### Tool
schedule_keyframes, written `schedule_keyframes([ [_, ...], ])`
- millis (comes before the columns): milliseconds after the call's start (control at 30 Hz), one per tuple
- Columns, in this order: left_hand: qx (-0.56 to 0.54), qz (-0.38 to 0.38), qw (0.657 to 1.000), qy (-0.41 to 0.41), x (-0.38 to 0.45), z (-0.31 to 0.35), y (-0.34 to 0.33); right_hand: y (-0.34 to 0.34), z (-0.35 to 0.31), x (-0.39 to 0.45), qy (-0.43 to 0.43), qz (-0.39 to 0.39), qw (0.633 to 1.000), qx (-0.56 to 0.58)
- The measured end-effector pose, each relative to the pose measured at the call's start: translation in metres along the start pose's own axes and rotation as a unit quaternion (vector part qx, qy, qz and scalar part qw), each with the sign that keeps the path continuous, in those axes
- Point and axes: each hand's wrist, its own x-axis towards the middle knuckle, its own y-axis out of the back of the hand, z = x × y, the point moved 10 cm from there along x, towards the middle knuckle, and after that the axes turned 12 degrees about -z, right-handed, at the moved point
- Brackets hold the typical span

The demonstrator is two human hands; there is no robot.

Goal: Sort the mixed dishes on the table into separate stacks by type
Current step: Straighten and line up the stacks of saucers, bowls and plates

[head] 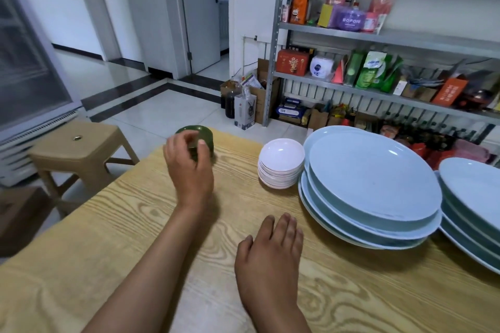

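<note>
We note the left hand [189, 167] at frame centre, fingers curled beside the green cups [198, 138], contact unclear. Right hand [270, 254] rests flat, fingers straight, on the table [135, 251]. White saucers [281, 163] and blue plates [373, 184] stand stacked at right.

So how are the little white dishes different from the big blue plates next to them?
The white dishes are small and deep like little bowls; the blue plates are far wider and shallower. The white dishes are white, perhaps faintly pink; the blue plates are pale blue. The white stack sits nearer the far table edge; the blue stack reaches closer to the person. Both are round, neatly stacked, and stand on the wooden table.
</note>
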Motion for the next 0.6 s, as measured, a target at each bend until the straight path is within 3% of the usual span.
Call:
schedule_keyframes([
  [67,-0.028,0.045,0.995,0.083,0.02,-0.039,0.031,0.003,-0.003,-0.001,0.004,0.008,1.0,0.005],
  [167,-0.103,-0.05,0.975,0.192,0.049,-0.096,0.029,0.001,-0.002,-0.001,0.004,0.002,1.0,0.002],
  [267,-0.226,-0.114,0.931,0.263,0.058,-0.125,-0.002,0.001,-0.003,0.002,0.006,0.011,1.0,0.004],
  [400,-0.286,-0.164,0.907,0.263,0.057,-0.114,-0.036,0.001,-0.001,0.001,0.007,0.028,1.0,0.006],
  [600,-0.229,-0.192,0.917,0.266,0.054,-0.102,-0.056,0.001,0.001,0.0,0.003,0.03,0.999,0.012],
])
